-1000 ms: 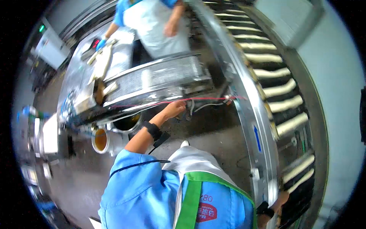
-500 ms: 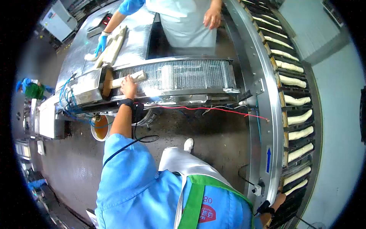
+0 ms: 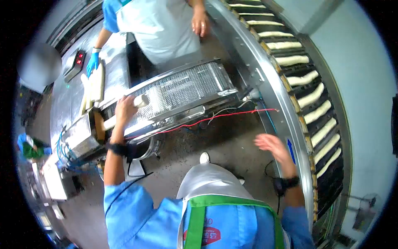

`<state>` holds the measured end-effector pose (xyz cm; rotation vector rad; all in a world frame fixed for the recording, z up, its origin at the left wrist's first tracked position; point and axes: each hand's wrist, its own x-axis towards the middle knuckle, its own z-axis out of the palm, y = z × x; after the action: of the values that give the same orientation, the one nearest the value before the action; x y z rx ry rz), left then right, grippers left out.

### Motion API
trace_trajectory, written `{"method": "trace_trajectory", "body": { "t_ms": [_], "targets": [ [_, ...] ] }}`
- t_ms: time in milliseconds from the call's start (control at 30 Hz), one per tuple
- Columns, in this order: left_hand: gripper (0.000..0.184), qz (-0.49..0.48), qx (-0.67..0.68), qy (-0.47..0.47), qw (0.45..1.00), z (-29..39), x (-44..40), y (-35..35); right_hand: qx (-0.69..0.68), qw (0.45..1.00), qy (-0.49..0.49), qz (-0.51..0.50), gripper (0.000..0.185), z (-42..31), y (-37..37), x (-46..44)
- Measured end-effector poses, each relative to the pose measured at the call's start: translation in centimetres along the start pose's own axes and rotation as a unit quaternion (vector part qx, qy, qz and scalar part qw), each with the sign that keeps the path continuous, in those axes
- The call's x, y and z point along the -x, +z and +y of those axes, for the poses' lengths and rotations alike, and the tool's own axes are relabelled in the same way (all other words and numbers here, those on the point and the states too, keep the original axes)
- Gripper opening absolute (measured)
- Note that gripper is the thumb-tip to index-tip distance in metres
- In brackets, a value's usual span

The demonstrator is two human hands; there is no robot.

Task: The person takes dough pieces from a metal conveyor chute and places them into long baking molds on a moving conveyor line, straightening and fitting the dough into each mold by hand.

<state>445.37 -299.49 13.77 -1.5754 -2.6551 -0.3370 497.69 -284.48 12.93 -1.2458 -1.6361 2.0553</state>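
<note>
My left hand (image 3: 125,110) is closed around a pale dough log (image 3: 141,101), which lies along the small mesh conveyor (image 3: 182,85). The log's other end reaches to the brown outlet of the metal machine housing (image 3: 81,132). My right hand (image 3: 271,145) is in the air beside the large conveyor's steel side rail (image 3: 296,120), its fingers stretched out and holding nothing. Beyond that rail, several dough strips (image 3: 311,96) lie in separate dark troughs.
Across the mesh conveyor stands a co-worker in a white apron (image 3: 155,29). Their blue-gloved hand (image 3: 93,63) touches dough logs (image 3: 98,85) on the steel table (image 3: 114,52). A scale with a red display (image 3: 76,65) stands there. A red cable (image 3: 215,115) runs below the mesh conveyor.
My right hand has come off the large conveyor's trough side and swung inward over the rail. My left hand now wraps the dough log. The view has turned.
</note>
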Motion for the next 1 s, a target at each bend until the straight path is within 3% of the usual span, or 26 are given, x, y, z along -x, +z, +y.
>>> {"method": "trace_trajectory", "body": {
  "t_ms": [133,200,267,333,433,533,567,633,667,767,833,1000],
  "targets": [
    [0.031,0.063,0.174,0.08,0.979,7.0,3.1,-8.3,-0.159,0.956,0.036,-0.242,0.039,-3.3,10.8,-7.7],
    [0.03,0.041,0.244,0.1,0.964,10.5,3.6,-10.0,-0.257,0.906,0.087,-0.324,0.051,-4.8,15.5,-10.1],
    [0.034,0.043,0.259,0.161,0.951,14.1,4.7,-10.2,-0.361,0.84,0.113,-0.39,0.05,-7.6,18.5,-10.1],
    [0.04,0.036,0.286,0.263,0.92,18.7,5.4,-10.2,-0.415,0.808,0.012,-0.417,0.047,-10.6,18.8,-8.8],
    [0.045,0.019,0.258,0.371,0.892,25.5,6.9,-10.8,-0.498,0.84,-0.051,-0.207,0.035,-12.9,14.9,-3.9],
    [0.044,0.046,0.257,0.496,0.828,30.8,6.9,-10.6,-0.414,0.885,-0.212,-0.018,0.03,-11.7,9.5,-2.5],
    [0.045,0.031,0.306,0.515,0.8,32.1,6.9,-10.0,-0.394,0.877,-0.271,0.027,0.032,-13.1,7.3,-0.7],
    [0.044,-0.007,0.344,0.533,0.773,34.7,7.3,-10.5,-0.4,0.851,-0.34,0.025,0.038,-15.0,2.2,4.1],
    [0.043,-0.016,0.34,0.547,0.764,35.6,7.3,-10.8,-0.372,0.842,-0.381,0.087,0.04,-15.7,-0.4,6.0],
    [0.034,-0.099,0.374,0.504,0.773,37.1,7.0,-10.1,-0.273,0.835,-0.436,0.193,0.045,-16.6,-8.1,12.9],
    [0.031,-0.125,0.351,0.483,0.792,37.5,6.8,-8.8,-0.245,0.793,-0.454,0.325,0.047,-15.4,-11.6,17.8],
    [0.021,-0.19,0.399,0.392,0.807,36.0,6.0,-3.8,-0.175,0.762,-0.457,0.423,0.044,-7.0,-17.3,27.4]
  ]
}}
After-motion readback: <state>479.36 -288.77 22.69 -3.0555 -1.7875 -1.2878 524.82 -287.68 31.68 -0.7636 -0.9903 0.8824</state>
